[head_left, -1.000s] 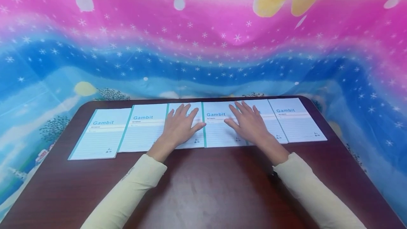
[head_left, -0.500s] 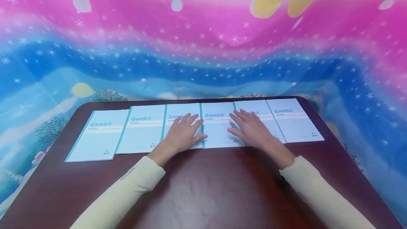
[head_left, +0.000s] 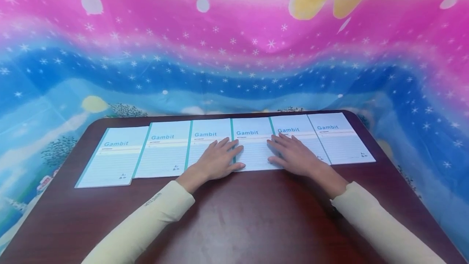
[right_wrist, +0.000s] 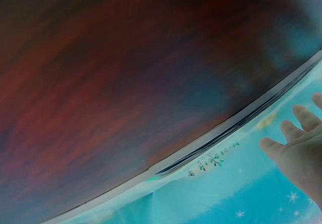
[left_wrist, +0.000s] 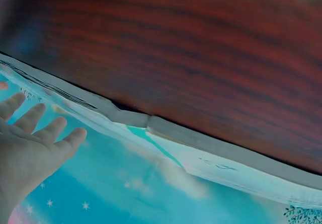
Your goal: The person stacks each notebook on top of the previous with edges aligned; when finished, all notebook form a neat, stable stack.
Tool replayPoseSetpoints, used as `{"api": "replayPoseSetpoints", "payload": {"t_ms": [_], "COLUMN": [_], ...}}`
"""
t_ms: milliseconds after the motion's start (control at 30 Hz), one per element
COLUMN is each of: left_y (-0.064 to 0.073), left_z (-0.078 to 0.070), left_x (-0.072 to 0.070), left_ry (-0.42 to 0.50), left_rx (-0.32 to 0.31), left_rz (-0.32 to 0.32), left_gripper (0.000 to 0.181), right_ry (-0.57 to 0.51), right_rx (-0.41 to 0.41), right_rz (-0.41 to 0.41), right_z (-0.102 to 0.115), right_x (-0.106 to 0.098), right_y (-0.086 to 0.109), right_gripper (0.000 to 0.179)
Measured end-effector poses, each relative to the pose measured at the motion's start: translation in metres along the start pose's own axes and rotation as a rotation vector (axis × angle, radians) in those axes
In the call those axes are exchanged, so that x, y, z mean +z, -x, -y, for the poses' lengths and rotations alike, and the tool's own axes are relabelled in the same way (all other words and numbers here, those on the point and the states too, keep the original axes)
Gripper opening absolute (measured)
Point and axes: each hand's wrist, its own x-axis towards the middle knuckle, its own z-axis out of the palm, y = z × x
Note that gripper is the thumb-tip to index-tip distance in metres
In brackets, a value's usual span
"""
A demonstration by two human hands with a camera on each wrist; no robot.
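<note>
Several white notebooks with "Gambit" covers and green spines lie side by side in a row along the table's far part. My left hand (head_left: 216, 160), fingers straight and spread, is over the lower part of the third notebook (head_left: 205, 127) from the left, its fingertips and thumb overlapping the middle notebook (head_left: 253, 154). My right hand (head_left: 296, 156) spreads likewise over the notebook (head_left: 293, 122) second from the right. Both hands hold nothing. In the left wrist view, the left hand (left_wrist: 35, 148) appears raised above the notebook edges; the right hand (right_wrist: 302, 148) looks similar in the right wrist view.
The leftmost notebook (head_left: 110, 162) sits slightly nearer the front than its neighbour. At the right end lies another notebook (head_left: 340, 146). The dark red-brown table (head_left: 234, 219) extends toward me. A pink and blue patterned curtain (head_left: 234, 52) hangs behind and around it.
Both hands have drawn back toward me and down over the row, uncovering the "Gambit" titles. The notebooks keep their places; the head view has shifted slightly.
</note>
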Motion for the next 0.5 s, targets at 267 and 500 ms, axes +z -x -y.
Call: {"api": "replayPoseSetpoints", "payload": {"t_ms": [267,500], "left_y": [-0.0025,-0.0018], "left_z": [-0.0035,-0.0046], "left_x": [0.001,0.0016], "left_ry": [-0.004,-0.007], "left_rx": [0.018,0.014], "left_rz": [0.037,0.054], "left_gripper": [0.068,0.07], "right_ry": [0.005,0.024], "right_rx": [-0.008,0.004], "right_rz": [0.018,0.052], "right_z": [-0.0066,-0.0095], "right_x": [0.0009,0.0031], "right_y": [0.0073,0.0102], "right_gripper": [0.07,0.071]}}
